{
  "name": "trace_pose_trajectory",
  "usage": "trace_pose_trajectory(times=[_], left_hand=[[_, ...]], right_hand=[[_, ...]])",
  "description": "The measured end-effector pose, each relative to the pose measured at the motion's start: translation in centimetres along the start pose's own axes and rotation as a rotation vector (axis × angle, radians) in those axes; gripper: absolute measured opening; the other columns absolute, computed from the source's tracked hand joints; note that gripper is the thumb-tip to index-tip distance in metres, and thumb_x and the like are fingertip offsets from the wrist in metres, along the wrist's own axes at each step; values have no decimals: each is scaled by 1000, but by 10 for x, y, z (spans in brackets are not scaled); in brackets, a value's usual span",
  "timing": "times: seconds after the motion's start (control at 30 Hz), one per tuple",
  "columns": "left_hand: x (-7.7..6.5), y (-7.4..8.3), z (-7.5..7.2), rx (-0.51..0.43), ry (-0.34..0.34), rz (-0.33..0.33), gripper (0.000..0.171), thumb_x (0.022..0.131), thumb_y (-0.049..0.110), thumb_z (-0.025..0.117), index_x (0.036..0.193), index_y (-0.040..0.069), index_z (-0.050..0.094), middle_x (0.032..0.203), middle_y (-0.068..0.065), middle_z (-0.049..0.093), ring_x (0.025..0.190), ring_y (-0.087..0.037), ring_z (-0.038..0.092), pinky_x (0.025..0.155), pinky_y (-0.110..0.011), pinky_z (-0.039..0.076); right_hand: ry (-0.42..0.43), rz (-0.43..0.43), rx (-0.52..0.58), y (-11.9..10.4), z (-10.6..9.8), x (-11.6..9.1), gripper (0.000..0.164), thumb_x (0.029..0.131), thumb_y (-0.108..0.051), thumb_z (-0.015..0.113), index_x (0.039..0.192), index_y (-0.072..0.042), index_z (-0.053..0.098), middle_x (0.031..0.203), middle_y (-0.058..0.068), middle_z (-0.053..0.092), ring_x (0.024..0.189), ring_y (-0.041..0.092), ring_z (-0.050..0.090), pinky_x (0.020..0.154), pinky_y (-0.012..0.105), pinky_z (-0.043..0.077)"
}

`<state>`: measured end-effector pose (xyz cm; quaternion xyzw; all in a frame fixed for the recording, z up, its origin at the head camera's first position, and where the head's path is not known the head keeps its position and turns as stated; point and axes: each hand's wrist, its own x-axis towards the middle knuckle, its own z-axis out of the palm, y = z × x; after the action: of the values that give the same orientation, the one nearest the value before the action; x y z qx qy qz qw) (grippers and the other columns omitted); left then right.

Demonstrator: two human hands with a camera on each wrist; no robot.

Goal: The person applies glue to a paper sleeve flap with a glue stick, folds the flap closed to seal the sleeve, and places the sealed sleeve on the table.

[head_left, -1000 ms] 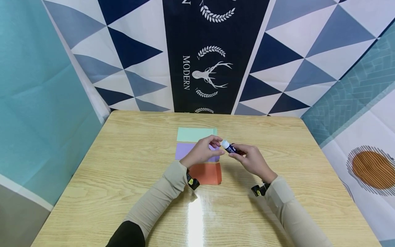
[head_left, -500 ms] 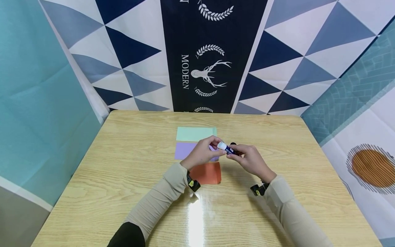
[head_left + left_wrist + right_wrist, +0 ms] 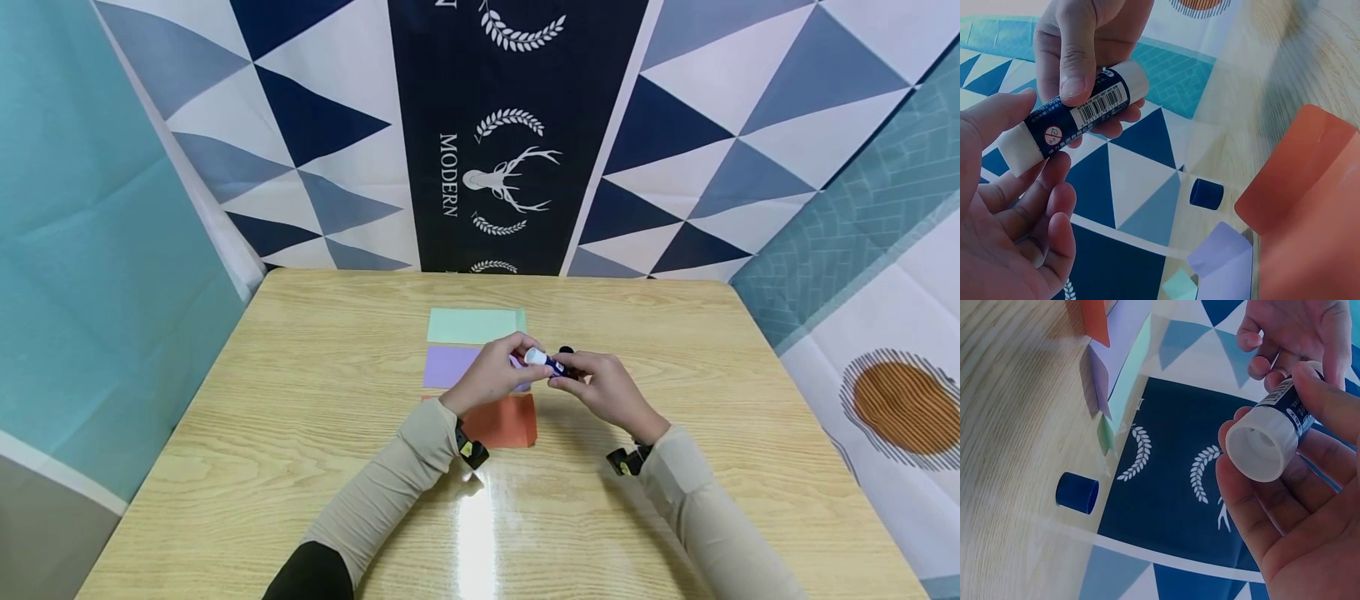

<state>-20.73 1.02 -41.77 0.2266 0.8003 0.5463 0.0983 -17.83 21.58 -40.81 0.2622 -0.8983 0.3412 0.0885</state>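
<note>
My right hand (image 3: 607,387) grips a glue stick (image 3: 1088,112), a dark blue tube with a barcode label and white ends. Its thumb presses on the label, with the fingers curled beneath. My left hand (image 3: 498,367) pinches the other end between thumb and fingertips, as the left wrist view shows. In the right wrist view a hollow white end (image 3: 1260,447) faces the camera. A dark blue cap (image 3: 1077,492) lies on the table beyond the hands. Orange (image 3: 502,421), purple (image 3: 448,367) and mint green (image 3: 472,325) paper envelopes lie below and behind my left hand.
The wood-grain table (image 3: 300,400) ends at a patterned cloth backdrop (image 3: 517,167). A teal cloth (image 3: 112,208) hangs on the left and another patterned cloth (image 3: 885,292) on the right. Both wrists wear small black cameras (image 3: 472,450).
The glue stick has come a little left and its white end now lies between my left thumb and fingers. The cap has come into view behind my right hand.
</note>
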Motion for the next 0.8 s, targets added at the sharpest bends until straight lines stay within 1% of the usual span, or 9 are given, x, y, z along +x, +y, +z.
trace_pose_trajectory(times=[0.13,0.3,0.57,0.8], left_hand=[[0,-1,0,10,3,7,29,88,30,73,110,13,64,94,-4,62,85,-18,58,65,-23,51],[-1,0,0,15,-1,-1,29,88,30,72,111,14,66,93,-3,63,83,-14,57,65,-23,51],[-2,-1,0,24,8,-14,28,89,33,72,109,15,68,92,-2,65,84,-18,59,65,-24,51],[-2,0,-1,21,14,-18,26,88,32,72,106,14,68,90,-2,65,82,-19,59,64,-25,51]], right_hand=[[1,-16,-3,0,0,0,28,84,-14,76,109,-2,73,90,6,73,67,6,54,54,21,44],[-3,-20,-9,1,2,1,28,84,-15,76,109,-3,73,93,6,74,67,6,54,55,21,45],[-7,-7,-5,0,3,0,28,85,-16,75,110,-3,73,90,5,73,65,6,51,54,21,44],[-20,3,1,-2,3,1,29,85,-17,75,110,-4,73,93,5,74,67,6,54,56,21,45]])
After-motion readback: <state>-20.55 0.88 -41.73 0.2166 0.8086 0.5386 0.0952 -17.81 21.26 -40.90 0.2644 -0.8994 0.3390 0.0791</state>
